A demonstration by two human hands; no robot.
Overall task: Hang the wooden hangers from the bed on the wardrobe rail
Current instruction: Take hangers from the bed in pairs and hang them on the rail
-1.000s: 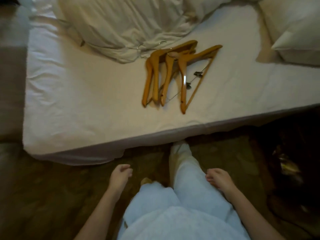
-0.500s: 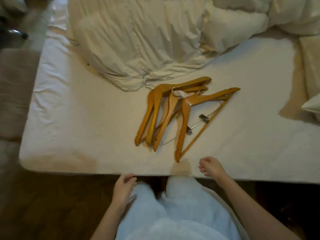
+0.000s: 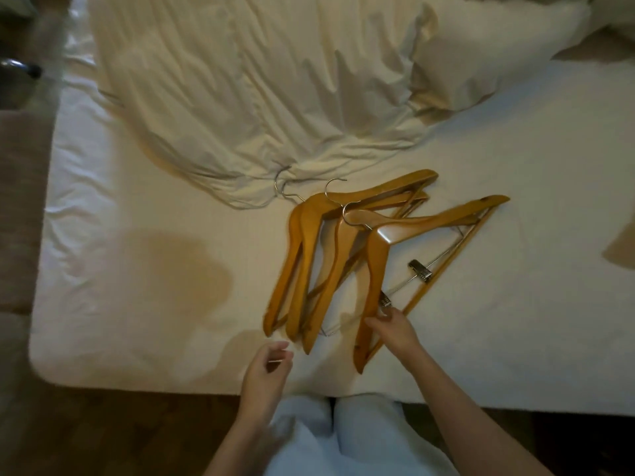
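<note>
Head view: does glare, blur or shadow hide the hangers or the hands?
Head view: dim warm light; a glare patch on the orange-brown wooden clip hanger that the right hand grips; left hand slightly motion-blurred; a soft shadow on the white bed sheet; nothing hidden.

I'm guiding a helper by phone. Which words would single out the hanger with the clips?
On the white bed, near its front edge, lies a fanned pile of wooden hangers. The clip hanger is the rightmost one, touched by the right hand. Only it shows two metal clips on a wire rod.
</note>
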